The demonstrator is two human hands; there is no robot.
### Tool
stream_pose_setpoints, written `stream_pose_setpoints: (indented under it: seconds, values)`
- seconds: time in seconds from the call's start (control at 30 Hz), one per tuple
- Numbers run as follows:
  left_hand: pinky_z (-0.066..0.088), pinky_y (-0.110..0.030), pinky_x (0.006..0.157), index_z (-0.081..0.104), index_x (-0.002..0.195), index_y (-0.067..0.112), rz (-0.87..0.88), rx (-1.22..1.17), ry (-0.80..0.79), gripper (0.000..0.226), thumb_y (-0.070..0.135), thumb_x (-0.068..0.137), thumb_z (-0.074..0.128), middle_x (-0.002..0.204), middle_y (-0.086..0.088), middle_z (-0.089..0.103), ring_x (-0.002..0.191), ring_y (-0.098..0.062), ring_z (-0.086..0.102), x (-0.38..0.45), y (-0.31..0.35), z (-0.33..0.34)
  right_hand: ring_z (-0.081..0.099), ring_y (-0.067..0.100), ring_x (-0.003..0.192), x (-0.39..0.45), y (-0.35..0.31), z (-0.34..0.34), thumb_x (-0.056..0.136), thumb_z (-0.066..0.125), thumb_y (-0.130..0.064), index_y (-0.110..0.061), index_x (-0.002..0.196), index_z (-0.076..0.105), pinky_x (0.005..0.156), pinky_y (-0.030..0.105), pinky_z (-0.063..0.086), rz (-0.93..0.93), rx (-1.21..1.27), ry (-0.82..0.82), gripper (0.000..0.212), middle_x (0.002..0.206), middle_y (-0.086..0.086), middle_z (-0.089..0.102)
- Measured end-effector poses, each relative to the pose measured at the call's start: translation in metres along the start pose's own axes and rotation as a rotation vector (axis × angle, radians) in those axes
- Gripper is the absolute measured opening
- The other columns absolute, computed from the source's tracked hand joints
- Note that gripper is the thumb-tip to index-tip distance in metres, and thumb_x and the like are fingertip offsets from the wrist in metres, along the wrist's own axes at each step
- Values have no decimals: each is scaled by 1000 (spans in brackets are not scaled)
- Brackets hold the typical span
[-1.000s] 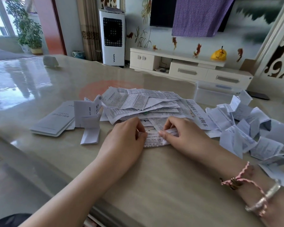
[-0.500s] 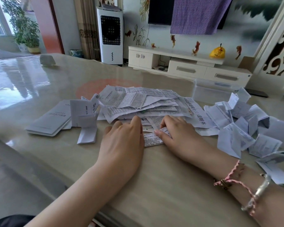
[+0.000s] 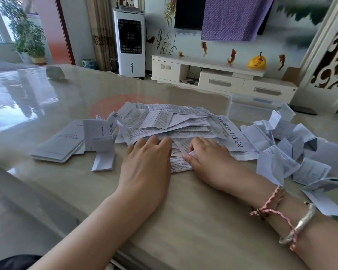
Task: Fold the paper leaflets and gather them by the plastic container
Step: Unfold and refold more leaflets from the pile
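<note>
A loose heap of unfolded printed leaflets (image 3: 164, 121) lies in the middle of the table. In front of it a small printed leaflet (image 3: 180, 166) lies between my hands. My left hand (image 3: 146, 164) lies flat with straight fingers, pressing on the leaflet's left part. My right hand (image 3: 209, 158) has its fingers curled and pinches the leaflet's folded edge. To the right sits a pile of folded leaflets (image 3: 285, 152), beside the clear plastic container (image 3: 252, 108) at the back right.
A flat booklet stack (image 3: 61, 145) and a few folded slips (image 3: 103, 151) lie at the left. A small grey object (image 3: 54, 72) sits far left on the glossy table. The table's front edge (image 3: 47, 201) runs diagonally below my left arm.
My left hand has let go of its pinch and flattened onto the leaflet, sliding forward. My right hand stays curled on the leaflet's edge.
</note>
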State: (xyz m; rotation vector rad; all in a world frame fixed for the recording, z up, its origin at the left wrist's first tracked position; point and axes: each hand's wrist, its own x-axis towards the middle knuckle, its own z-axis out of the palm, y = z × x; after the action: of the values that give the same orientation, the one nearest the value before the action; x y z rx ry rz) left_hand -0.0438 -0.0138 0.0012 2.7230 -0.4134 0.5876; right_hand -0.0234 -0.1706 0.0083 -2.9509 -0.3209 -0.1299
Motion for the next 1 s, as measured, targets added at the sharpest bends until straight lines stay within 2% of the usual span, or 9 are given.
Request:
stream_pose_setpoints:
  seconds: [0.17,0.27,0.33,0.4,0.53,0.63,0.8,0.9,1.0]
  values:
    - [37,-30,87,52,92,31,15,-137,-33,10,41,91,50,89,14,50,98,-14,49,4,2,5,40,21,118,2,-1,2,100,34,-41,-23,98,32,87,35,28,0,-21,15,19,122,1,48]
    - [32,-28,90,48,97,32,17,-91,-54,14,45,91,48,97,15,52,105,-13,45,4,3,8,40,20,115,-3,2,6,97,40,-42,-23,102,33,84,33,27,-9,5,126,21,117,-1,43]
    - [31,-29,93,47,99,32,11,-65,-69,16,46,92,46,106,14,55,109,-14,44,5,4,8,32,17,114,-11,3,7,90,49,-46,-25,109,32,85,31,24,-28,26,244,33,113,-5,31]
    - [30,-31,96,46,101,31,12,-38,-77,18,47,93,45,112,14,55,113,-15,42,5,5,8,25,14,111,-18,1,6,83,53,-52,-27,107,27,83,29,21,-49,42,314,43,106,-10,19]
    - [30,-32,99,46,103,30,6,-22,-94,18,45,95,42,114,13,54,116,-16,41,5,6,7,23,15,112,-24,2,3,85,55,-40,-29,100,18,83,29,19,-20,18,270,41,103,-9,13]
    - [30,-31,99,45,105,31,5,-36,-100,16,44,96,41,114,13,52,117,-15,40,4,5,6,27,18,112,-27,13,-4,86,49,-26,-26,101,21,86,31,22,39,19,228,31,106,-5,19]
    - [25,-29,99,39,110,31,70,-39,-93,12,32,100,33,122,13,44,119,-13,36,-2,3,6,28,17,109,-27,24,-10,87,46,-18,-25,102,23,85,29,21,95,5,129,29,107,-4,21]
    - [21,-26,93,34,116,33,111,-24,-96,23,20,98,36,125,13,39,120,-13,32,-5,-2,6,32,13,109,-27,24,-13,87,49,-11,-26,105,34,86,29,26,-36,77,153,28,110,-7,30]
    - [19,-27,90,31,122,36,141,-16,-137,43,10,89,37,124,15,34,119,-12,28,-8,-5,3,45,7,107,-28,25,-20,89,58,-18,-27,105,50,92,25,36,-208,225,131,20,109,-11,51]
